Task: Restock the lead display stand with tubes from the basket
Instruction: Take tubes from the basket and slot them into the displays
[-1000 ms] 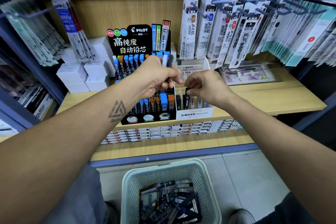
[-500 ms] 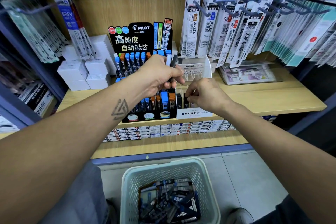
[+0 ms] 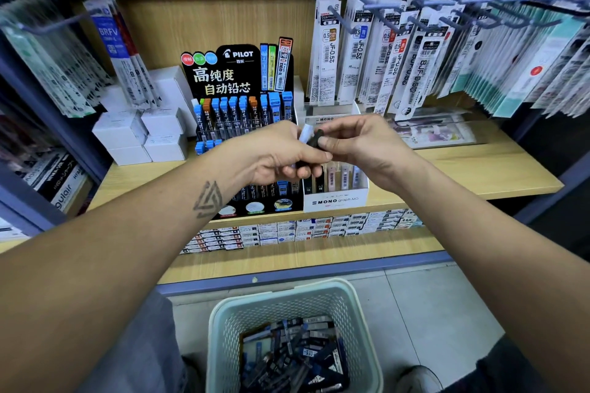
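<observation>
Left hand (image 3: 274, 156) grips several tubes (image 3: 306, 135); right hand (image 3: 360, 147) pinches one dark tube. The stand (image 3: 335, 199) is only partly filled, and the basket (image 3: 287, 300) holds many more.

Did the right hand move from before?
Yes. The right hand came up from the MONO stand toward the left hand, and now pinches a dark tube held there.

Black lead display stand (image 3: 242, 80) stood upright on the wooden shelf, near its front edge, rows of blue and orange tubes (image 3: 238, 115) stood in it, pale green basket (image 3: 293, 300) sat on the floor below the shelf, dark tubes in the basket (image 3: 297, 354) lay jumbled.
</observation>
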`<action>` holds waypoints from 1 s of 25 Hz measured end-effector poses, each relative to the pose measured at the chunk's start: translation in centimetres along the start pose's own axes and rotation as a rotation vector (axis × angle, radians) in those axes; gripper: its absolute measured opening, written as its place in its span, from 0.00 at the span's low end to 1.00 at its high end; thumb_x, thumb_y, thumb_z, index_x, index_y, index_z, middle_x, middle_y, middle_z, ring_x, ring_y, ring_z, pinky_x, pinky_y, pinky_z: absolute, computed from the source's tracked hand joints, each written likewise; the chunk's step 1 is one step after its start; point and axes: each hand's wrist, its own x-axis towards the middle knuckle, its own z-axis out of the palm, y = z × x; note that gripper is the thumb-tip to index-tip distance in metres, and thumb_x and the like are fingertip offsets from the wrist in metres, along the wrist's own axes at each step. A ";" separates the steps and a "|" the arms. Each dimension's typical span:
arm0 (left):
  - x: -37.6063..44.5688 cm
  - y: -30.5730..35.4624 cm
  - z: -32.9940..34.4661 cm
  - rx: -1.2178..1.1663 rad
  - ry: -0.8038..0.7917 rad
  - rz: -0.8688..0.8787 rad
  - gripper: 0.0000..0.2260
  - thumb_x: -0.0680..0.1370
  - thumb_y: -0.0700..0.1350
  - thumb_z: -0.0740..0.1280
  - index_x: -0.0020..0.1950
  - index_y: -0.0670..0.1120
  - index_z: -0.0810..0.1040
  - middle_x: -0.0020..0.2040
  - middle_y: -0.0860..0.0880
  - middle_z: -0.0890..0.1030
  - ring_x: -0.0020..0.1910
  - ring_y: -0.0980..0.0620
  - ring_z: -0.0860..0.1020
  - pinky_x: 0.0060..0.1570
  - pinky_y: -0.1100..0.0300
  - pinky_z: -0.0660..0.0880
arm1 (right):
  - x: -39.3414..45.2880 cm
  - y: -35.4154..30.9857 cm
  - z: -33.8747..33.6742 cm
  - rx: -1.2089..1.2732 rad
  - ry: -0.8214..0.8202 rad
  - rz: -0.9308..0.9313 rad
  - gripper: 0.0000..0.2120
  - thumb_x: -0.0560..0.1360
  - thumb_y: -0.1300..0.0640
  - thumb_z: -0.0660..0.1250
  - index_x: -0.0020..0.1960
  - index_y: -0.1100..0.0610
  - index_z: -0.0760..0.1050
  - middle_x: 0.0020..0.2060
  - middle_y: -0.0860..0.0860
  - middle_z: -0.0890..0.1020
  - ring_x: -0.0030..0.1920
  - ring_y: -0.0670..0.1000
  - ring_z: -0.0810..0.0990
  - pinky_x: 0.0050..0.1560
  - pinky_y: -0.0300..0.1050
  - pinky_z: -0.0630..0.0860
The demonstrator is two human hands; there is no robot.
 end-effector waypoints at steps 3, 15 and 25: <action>-0.1 0.4 -0.1 -0.053 -0.011 -0.010 0.03 0.78 0.35 0.69 0.48 0.38 0.76 0.36 0.38 0.80 0.21 0.55 0.72 0.14 0.68 0.62 | -0.1 -0.2 -0.7 0.066 0.021 0.049 0.07 0.72 0.71 0.72 0.46 0.61 0.80 0.42 0.59 0.84 0.43 0.55 0.82 0.51 0.50 0.80; 0.3 0.3 -0.5 -0.097 0.018 0.008 0.03 0.80 0.33 0.65 0.50 0.40 0.73 0.50 0.32 0.83 0.20 0.55 0.69 0.15 0.67 0.60 | -0.3 -0.7 -2.1 0.212 0.076 0.051 0.08 0.75 0.68 0.70 0.54 0.67 0.80 0.40 0.59 0.83 0.37 0.52 0.82 0.41 0.42 0.80; 1.3 0.4 0.5 -0.078 0.144 0.047 0.13 0.77 0.34 0.70 0.61 0.33 0.75 0.41 0.37 0.82 0.19 0.57 0.68 0.15 0.68 0.60 | -0.2 -0.5 -2.3 0.066 0.025 0.004 0.12 0.71 0.71 0.72 0.53 0.63 0.81 0.45 0.62 0.84 0.45 0.59 0.84 0.51 0.53 0.81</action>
